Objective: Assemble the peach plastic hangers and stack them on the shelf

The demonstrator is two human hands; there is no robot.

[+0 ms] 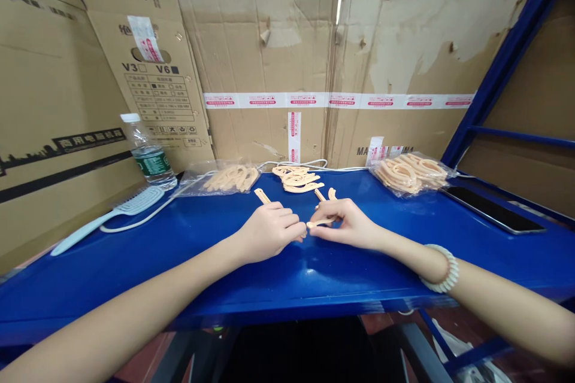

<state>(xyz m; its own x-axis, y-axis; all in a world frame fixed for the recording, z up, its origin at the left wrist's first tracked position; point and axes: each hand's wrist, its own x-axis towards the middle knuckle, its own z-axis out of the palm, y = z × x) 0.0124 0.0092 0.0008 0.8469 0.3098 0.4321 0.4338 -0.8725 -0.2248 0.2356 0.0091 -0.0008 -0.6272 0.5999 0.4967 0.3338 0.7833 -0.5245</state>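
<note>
My left hand point(272, 231) is closed around a beige plastic piece point(261, 195), whose flat end sticks out above the knuckles. Close beside it, my right hand point(350, 224) pinches a slim beige curved piece point(320, 223) between thumb and fingers. Two beige ends point(332, 193) show just behind the right hand; whether they belong to the held piece I cannot tell. Both hands are just above the blue table point(215, 278), fingertips nearly touching. Beyond them lies a loose pile of similar beige curved pieces point(299, 179).
Clear bags of beige pieces lie at left point(233, 178) and right point(411, 172). A water bottle point(150, 161), a light blue hairbrush point(135, 202) and a white cable point(148, 219) are on the left. A dark phone point(494, 209) lies right. Cardboard point(278, 60) walls the back.
</note>
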